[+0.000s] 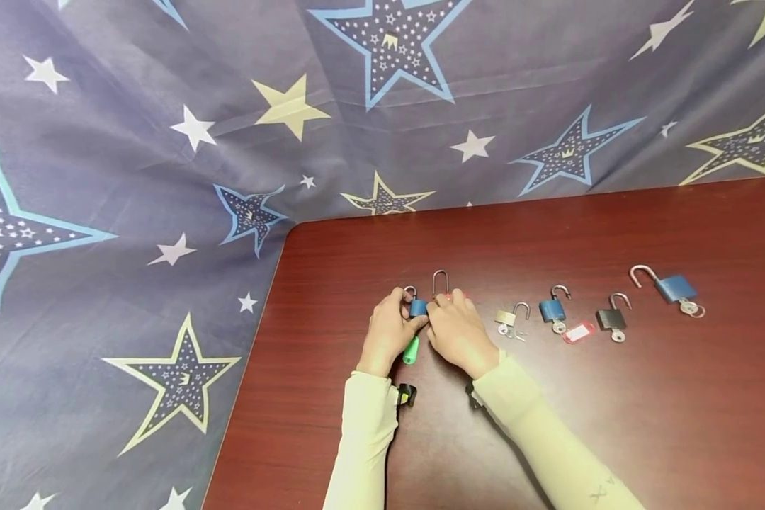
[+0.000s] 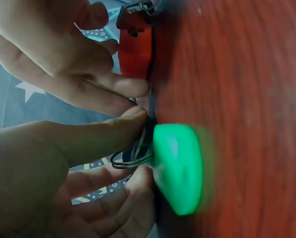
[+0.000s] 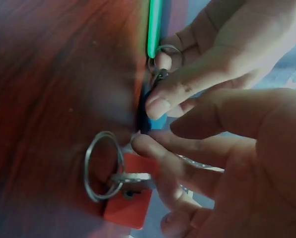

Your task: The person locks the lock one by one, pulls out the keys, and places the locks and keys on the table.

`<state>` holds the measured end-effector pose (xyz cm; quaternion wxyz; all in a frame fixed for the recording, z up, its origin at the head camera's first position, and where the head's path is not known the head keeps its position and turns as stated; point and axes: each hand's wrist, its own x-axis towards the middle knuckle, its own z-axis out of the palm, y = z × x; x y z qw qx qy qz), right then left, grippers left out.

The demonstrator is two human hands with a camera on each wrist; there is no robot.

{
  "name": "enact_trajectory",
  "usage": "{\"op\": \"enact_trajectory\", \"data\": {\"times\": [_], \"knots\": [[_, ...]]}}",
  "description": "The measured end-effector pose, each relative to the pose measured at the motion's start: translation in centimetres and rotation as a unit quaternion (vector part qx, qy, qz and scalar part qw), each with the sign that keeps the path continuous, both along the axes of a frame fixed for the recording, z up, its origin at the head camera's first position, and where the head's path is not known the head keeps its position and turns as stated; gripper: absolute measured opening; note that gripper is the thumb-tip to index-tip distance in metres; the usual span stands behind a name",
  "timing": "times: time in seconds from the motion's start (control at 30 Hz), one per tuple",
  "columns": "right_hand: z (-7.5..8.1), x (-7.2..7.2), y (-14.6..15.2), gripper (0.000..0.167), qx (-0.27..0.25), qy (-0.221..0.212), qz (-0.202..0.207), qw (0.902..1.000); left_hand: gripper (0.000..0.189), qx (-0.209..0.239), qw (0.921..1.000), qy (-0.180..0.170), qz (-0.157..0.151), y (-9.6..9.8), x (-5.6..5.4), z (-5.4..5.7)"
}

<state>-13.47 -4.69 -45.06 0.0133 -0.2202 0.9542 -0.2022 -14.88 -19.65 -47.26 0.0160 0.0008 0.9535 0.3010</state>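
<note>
On the table, my left hand (image 1: 385,333) pinches a small blue padlock (image 1: 417,308) between thumb and fingers. A green key tag (image 1: 411,350) hangs off it on a ring, lying toward me. Just right of the blue padlock is my right hand (image 1: 460,331); its fingertips reach the padlock's right edge, their fingers loosely bent. A red padlock (image 3: 130,198) with a key and ring stands beside the right fingers. In the head view that hand covers most of it, leaving its tall shackle (image 1: 440,273) visible.
To the right lie a brass padlock (image 1: 506,318), a blue one (image 1: 552,312) with a red tag (image 1: 578,332), a black one (image 1: 610,319) and a larger blue one (image 1: 676,287), all with raised shackles and keys. A star-patterned cloth (image 1: 229,127) borders the table's back and left.
</note>
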Motion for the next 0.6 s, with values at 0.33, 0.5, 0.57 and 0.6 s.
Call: {"op": "enact_trajectory", "data": {"times": [0.33, 0.5, 0.57, 0.6], "knots": [[-0.2, 0.1, -0.1, 0.016, -0.003, 0.024, -0.023, 0.9994, 0.031, 0.046, 0.9982, -0.034, 0.016, 0.3, 0.2, 0.6], [-0.9, 0.5, -0.1, 0.016, 0.012, 0.056, -0.025, 0.9981, 0.03, 0.032, 0.9988, -0.026, 0.028, 0.7, 0.5, 0.4], [-1.0, 0.5, -0.2, 0.017, 0.009, 0.067, -0.023, 0.9974, 0.029, 0.026, 0.9989, -0.02, 0.034, 0.6, 0.5, 0.5], [-1.0, 0.5, -0.3, 0.017, 0.006, 0.07, -0.021, 0.9973, 0.028, 0.027, 0.9988, -0.018, 0.037, 0.5, 0.6, 0.6]]}}
